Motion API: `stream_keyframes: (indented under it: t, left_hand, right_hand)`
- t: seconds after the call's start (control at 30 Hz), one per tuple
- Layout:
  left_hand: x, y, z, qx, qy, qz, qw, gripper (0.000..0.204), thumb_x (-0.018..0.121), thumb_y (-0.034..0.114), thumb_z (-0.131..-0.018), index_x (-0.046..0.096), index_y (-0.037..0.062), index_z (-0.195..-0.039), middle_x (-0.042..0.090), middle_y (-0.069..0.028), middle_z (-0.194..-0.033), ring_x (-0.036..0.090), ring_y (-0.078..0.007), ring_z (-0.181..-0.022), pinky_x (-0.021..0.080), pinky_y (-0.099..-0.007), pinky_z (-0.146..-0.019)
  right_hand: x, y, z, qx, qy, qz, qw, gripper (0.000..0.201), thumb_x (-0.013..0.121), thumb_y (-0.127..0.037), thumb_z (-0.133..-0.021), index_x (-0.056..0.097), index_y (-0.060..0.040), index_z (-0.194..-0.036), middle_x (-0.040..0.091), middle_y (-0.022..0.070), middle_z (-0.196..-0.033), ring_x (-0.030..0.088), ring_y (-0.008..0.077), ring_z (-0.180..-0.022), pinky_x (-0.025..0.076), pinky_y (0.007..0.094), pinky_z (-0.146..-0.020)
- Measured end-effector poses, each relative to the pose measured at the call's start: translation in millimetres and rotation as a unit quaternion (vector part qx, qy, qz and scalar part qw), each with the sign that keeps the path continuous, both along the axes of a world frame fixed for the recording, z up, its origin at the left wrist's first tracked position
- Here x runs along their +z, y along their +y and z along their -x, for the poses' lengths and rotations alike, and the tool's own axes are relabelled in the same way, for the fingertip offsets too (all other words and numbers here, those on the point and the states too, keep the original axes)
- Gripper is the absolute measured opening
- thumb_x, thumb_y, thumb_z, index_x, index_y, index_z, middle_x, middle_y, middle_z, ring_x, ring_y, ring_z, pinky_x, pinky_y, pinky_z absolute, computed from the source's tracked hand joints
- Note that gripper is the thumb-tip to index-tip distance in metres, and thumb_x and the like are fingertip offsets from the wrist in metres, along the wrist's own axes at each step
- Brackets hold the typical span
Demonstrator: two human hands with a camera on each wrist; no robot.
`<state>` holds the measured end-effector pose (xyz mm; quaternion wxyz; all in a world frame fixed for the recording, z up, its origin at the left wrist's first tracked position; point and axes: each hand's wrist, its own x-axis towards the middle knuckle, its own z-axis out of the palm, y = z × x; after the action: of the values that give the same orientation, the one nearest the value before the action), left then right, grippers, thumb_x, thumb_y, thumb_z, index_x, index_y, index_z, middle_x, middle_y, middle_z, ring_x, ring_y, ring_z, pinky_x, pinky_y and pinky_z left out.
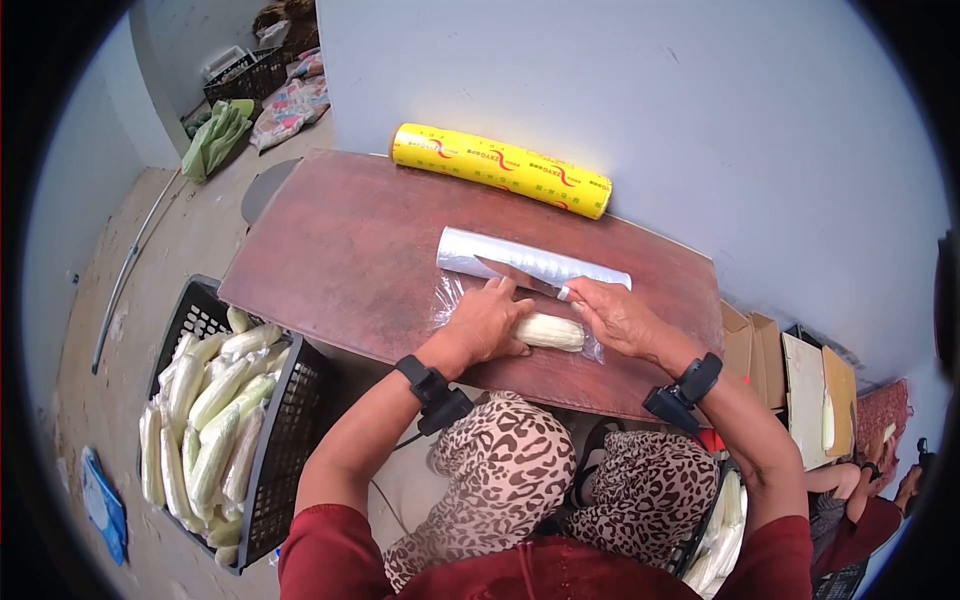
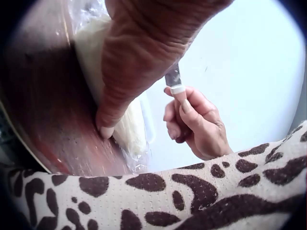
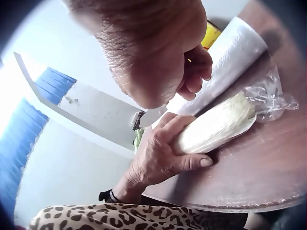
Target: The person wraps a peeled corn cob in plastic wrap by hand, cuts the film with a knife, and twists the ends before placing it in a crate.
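Bright, fairly even in head view; curved and black-rimmed at edges. Soft sheen along silvery cylindrical roll of clear plastic film. Left wrist view: washed out over pale smooth wall; shadowed on close bare left hand. Right wrist view: blown-out beside blue pleated curtain; dim, soft-focused on bare right hand.

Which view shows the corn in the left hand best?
The right wrist view: the corn runs clear from the left hand to its far end, loose film beyond it. The head view shows it smaller, partly covered by the hand; in the left wrist view the hand hides its middle.
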<state>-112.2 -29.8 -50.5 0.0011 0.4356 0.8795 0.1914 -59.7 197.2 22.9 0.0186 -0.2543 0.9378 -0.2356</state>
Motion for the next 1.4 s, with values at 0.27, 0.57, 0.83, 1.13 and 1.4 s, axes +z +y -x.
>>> stream_keyframes:
  t: [0.27, 0.57, 0.83, 1.13, 1.4]
  left_hand:
    - [-10, -4, 5, -0.049, 0.073, -0.044, 0.995, 0.064, 0.083, 0.039, -0.067, 0.060, 0.0061, -0.116, 0.063, -0.0112, -0.106, 0.060, -0.0299, -0.107, 0.048, -0.0397, -0.091]
    - [-1, -18, 6, -0.065, 0.025, -0.056, 0.996, 0.062, 0.080, 0.036, -0.070, 0.053, 0.0030, -0.114, 0.059, -0.0107, -0.102, 0.058, -0.0302, -0.100, 0.046, -0.0408, -0.088]
    - [-8, -55, 6, -0.001, 0.003, -0.090, 0.996, 0.067, 0.077, 0.036, -0.074, 0.050, 0.0032, -0.126, 0.059, -0.0133, -0.107, 0.058, -0.0343, -0.102, 0.047, -0.0429, -0.089]
    - [-7, -111, 4, 0.070, 0.056, -0.023, 0.996, 0.044, 0.075, 0.031, -0.079, 0.064, 0.0019, -0.110, 0.061, -0.0117, -0.119, 0.056, -0.0303, -0.112, 0.044, -0.0405, -0.094]
    - [12, -104, 11, 0.092, 0.025, -0.074, 0.993, 0.032, 0.068, 0.016, -0.085, 0.063, 0.0011, -0.113, 0.063, -0.0135, -0.117, 0.057, -0.0317, -0.108, 0.045, -0.0421, -0.093]
  right_hand:
    - [-33, -23, 34, -0.027, -0.070, 0.055, 0.996, 0.020, 0.052, -0.009, -0.097, 0.048, -0.0019, -0.115, 0.063, 0.0248, -0.107, 0.060, 0.0452, -0.099, 0.049, 0.0504, -0.082]
    - [-37, -20, 43, -0.064, -0.040, 0.013, 0.997, 0.021, 0.055, -0.008, -0.094, 0.050, -0.0041, -0.114, 0.063, 0.0218, -0.104, 0.062, 0.0435, -0.094, 0.050, 0.0498, -0.078]
    - [-54, -23, 32, -0.031, -0.001, -0.047, 0.998, 0.024, 0.056, -0.008, -0.093, 0.056, -0.0047, -0.117, 0.065, 0.0159, -0.105, 0.064, 0.0365, -0.095, 0.054, 0.0432, -0.080]
    - [-49, -28, 36, -0.025, -0.031, -0.068, 0.997, 0.024, 0.051, -0.010, -0.096, 0.054, -0.0041, -0.119, 0.064, 0.0157, -0.110, 0.063, 0.0363, -0.101, 0.053, 0.0441, -0.084]
    - [-54, -29, 38, -0.022, -0.023, -0.081, 0.996, 0.024, 0.051, -0.010, -0.096, 0.054, -0.0059, -0.119, 0.064, 0.0160, -0.110, 0.063, 0.0370, -0.099, 0.052, 0.0453, -0.082]
